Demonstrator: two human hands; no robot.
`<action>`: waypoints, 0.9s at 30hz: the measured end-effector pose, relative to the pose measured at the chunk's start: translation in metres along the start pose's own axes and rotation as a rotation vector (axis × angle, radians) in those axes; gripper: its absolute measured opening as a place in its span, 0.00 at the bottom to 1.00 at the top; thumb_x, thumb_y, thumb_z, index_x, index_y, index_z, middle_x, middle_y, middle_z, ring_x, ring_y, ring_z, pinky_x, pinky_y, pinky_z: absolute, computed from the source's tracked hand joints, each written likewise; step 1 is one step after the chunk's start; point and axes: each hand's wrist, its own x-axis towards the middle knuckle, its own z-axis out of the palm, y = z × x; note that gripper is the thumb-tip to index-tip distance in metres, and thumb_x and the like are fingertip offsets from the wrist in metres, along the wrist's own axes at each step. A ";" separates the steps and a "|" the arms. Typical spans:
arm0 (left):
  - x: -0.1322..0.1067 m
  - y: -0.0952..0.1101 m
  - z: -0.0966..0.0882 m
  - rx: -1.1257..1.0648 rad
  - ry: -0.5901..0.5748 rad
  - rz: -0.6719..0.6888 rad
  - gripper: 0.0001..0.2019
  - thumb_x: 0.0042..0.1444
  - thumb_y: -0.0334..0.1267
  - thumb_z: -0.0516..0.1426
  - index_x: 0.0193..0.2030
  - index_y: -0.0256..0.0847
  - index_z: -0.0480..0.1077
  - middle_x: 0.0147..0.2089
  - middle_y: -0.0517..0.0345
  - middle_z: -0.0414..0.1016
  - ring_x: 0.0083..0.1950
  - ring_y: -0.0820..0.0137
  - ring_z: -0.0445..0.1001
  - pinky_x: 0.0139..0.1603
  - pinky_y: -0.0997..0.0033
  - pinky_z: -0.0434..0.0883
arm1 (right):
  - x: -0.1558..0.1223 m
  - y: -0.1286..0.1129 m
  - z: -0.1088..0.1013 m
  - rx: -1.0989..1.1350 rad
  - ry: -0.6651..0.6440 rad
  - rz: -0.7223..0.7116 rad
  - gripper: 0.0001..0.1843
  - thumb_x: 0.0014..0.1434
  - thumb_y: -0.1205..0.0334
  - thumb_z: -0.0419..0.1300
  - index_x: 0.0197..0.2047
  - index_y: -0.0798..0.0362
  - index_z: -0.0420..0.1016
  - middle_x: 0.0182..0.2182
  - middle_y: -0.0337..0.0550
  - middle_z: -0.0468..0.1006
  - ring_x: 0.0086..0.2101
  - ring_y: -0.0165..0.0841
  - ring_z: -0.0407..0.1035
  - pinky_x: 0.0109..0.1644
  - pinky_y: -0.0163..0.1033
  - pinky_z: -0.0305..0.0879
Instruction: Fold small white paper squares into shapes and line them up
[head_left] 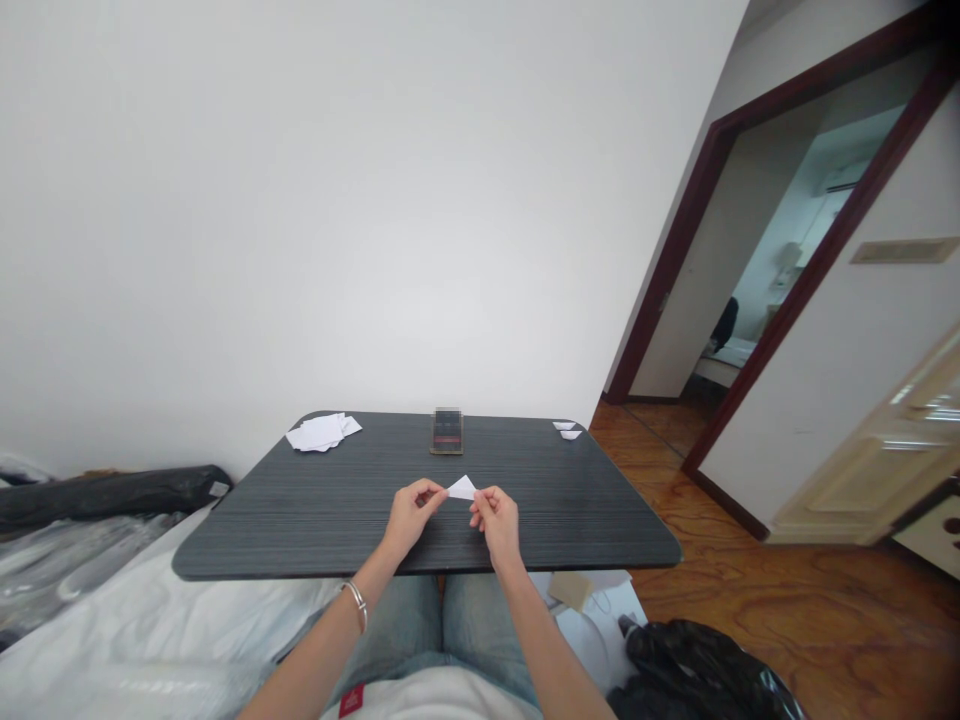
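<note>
A small white piece of folded paper, triangular in outline, is held up between my two hands over the near middle of the dark table. My left hand pinches its left corner between thumb and fingertips. At the right corner, my right hand grips it with thumb and forefinger, the other fingers curled below. The paper's point faces away from me.
A loose pile of white paper pieces lies at the table's far left. A phone sits at the far middle. Two small folded papers lie at the far right corner. A white wall stands behind the table.
</note>
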 end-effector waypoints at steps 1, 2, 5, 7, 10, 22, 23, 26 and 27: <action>0.000 0.000 0.000 0.014 0.002 0.015 0.13 0.49 0.45 0.54 0.26 0.36 0.70 0.19 0.62 0.66 0.21 0.75 0.62 0.22 0.77 0.59 | 0.000 0.000 0.000 0.007 -0.005 0.003 0.13 0.50 0.55 0.56 0.23 0.56 0.66 0.17 0.36 0.70 0.14 0.23 0.61 0.15 0.27 0.50; -0.001 0.000 0.000 0.022 0.002 0.025 0.13 0.49 0.45 0.54 0.25 0.36 0.70 0.19 0.63 0.65 0.21 0.76 0.62 0.23 0.77 0.59 | 0.000 0.000 0.000 0.014 -0.011 0.003 0.13 0.50 0.55 0.56 0.23 0.56 0.66 0.17 0.37 0.70 0.14 0.23 0.60 0.15 0.27 0.50; -0.001 -0.001 0.000 0.029 0.015 0.030 0.13 0.51 0.44 0.53 0.25 0.36 0.67 0.18 0.63 0.64 0.20 0.76 0.61 0.23 0.78 0.58 | 0.001 0.000 0.000 0.036 -0.020 -0.003 0.12 0.52 0.56 0.54 0.26 0.57 0.67 0.18 0.38 0.71 0.14 0.23 0.61 0.15 0.26 0.50; 0.000 -0.002 0.000 0.028 0.040 0.021 0.12 0.51 0.44 0.52 0.25 0.36 0.66 0.18 0.64 0.63 0.20 0.76 0.61 0.23 0.78 0.58 | 0.001 0.000 0.000 0.060 -0.008 -0.001 0.12 0.53 0.55 0.53 0.29 0.57 0.68 0.20 0.38 0.71 0.15 0.23 0.62 0.15 0.26 0.50; 0.000 -0.003 0.000 0.036 0.068 0.018 0.13 0.50 0.44 0.52 0.25 0.37 0.67 0.18 0.64 0.63 0.21 0.75 0.62 0.23 0.77 0.59 | 0.002 -0.001 -0.001 0.090 0.011 0.001 0.14 0.53 0.54 0.53 0.33 0.57 0.68 0.20 0.39 0.72 0.16 0.24 0.63 0.14 0.26 0.51; 0.001 -0.003 0.000 -0.074 0.112 -0.078 0.19 0.52 0.49 0.49 0.21 0.36 0.64 0.17 0.63 0.62 0.18 0.76 0.62 0.19 0.79 0.59 | 0.000 -0.004 0.000 0.058 -0.014 0.015 0.14 0.50 0.52 0.56 0.26 0.57 0.67 0.18 0.39 0.72 0.16 0.26 0.65 0.16 0.27 0.53; 0.001 -0.003 0.000 -0.105 0.127 -0.085 0.19 0.53 0.49 0.48 0.21 0.36 0.64 0.17 0.62 0.63 0.19 0.76 0.62 0.19 0.79 0.59 | 0.000 -0.004 0.000 0.065 -0.001 0.018 0.15 0.50 0.52 0.56 0.26 0.57 0.67 0.18 0.39 0.72 0.15 0.26 0.65 0.16 0.28 0.53; 0.001 -0.002 0.000 -0.182 0.128 -0.081 0.15 0.51 0.48 0.50 0.29 0.36 0.67 0.22 0.61 0.66 0.19 0.77 0.63 0.18 0.80 0.59 | 0.000 -0.005 0.000 0.080 0.006 0.029 0.15 0.50 0.52 0.57 0.25 0.57 0.67 0.17 0.39 0.72 0.15 0.26 0.65 0.16 0.28 0.53; 0.001 -0.002 0.001 -0.190 0.115 -0.068 0.14 0.49 0.47 0.53 0.33 0.36 0.67 0.24 0.61 0.67 0.20 0.77 0.64 0.18 0.80 0.60 | 0.000 -0.006 0.000 0.085 0.001 0.032 0.14 0.50 0.53 0.57 0.25 0.57 0.67 0.17 0.39 0.72 0.15 0.25 0.65 0.16 0.27 0.52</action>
